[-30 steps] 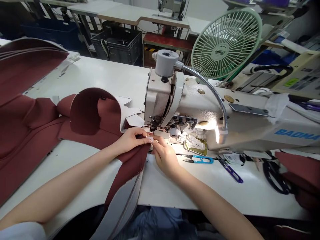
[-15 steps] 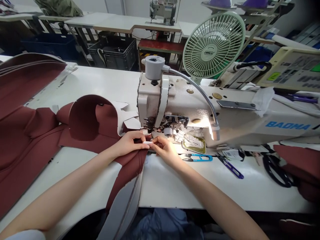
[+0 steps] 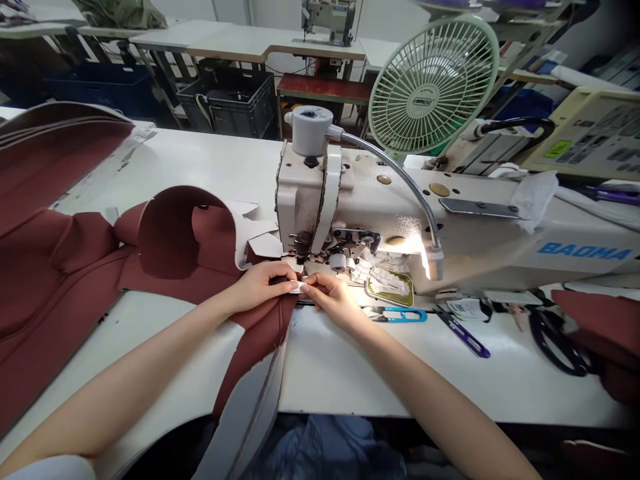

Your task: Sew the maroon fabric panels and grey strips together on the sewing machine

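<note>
My left hand (image 3: 260, 287) and my right hand (image 3: 331, 300) meet just in front of the needle area of a white BAOMA industrial sewing machine (image 3: 480, 247). Between their fingertips they pinch a small white label (image 3: 297, 287). My left hand also rests on a maroon fabric panel (image 3: 265, 333) with a pale backing, which hangs over the table's front edge. More shaped maroon fabric (image 3: 180, 260) spreads to the left. The presser foot (image 3: 304, 250) sits just beyond my fingers.
Blue-handled thread snips (image 3: 397, 315), a purple-handled tool (image 3: 463, 335) and a small tray of white labels (image 3: 390, 287) lie right of my right hand. A gooseneck lamp (image 3: 435, 263) lights the needle area. A green fan (image 3: 433, 83) stands behind the machine.
The head view has swung slightly left since the oldest frame. My hands have drawn closer over the label, and its white strip now shows between my fingertips.
</note>
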`<state>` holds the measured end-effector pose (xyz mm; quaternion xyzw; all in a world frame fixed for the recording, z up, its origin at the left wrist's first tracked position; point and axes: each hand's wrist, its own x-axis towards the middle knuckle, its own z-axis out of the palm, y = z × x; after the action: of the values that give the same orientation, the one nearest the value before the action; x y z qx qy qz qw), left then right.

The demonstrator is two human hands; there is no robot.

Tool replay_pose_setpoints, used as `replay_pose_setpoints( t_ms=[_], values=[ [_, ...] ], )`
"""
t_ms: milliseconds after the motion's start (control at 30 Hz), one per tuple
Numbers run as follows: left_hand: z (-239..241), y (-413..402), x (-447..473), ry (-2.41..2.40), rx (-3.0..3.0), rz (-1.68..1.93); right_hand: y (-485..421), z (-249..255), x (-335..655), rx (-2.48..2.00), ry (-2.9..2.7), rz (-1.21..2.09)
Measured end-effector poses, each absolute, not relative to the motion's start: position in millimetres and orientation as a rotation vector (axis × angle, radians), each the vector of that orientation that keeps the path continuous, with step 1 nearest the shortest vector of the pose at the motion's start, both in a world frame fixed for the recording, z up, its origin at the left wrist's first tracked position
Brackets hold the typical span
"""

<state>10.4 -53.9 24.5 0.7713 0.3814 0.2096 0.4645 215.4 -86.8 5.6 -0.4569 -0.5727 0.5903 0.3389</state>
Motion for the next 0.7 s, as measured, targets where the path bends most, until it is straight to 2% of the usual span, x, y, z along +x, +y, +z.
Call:
replay_pose_setpoints(
  t_ms=[700],
  values=[
    [24,-53,11,0.943,2.025,0.503,-84,15,221,-1.300,-1.568,1.455]
  ],
)
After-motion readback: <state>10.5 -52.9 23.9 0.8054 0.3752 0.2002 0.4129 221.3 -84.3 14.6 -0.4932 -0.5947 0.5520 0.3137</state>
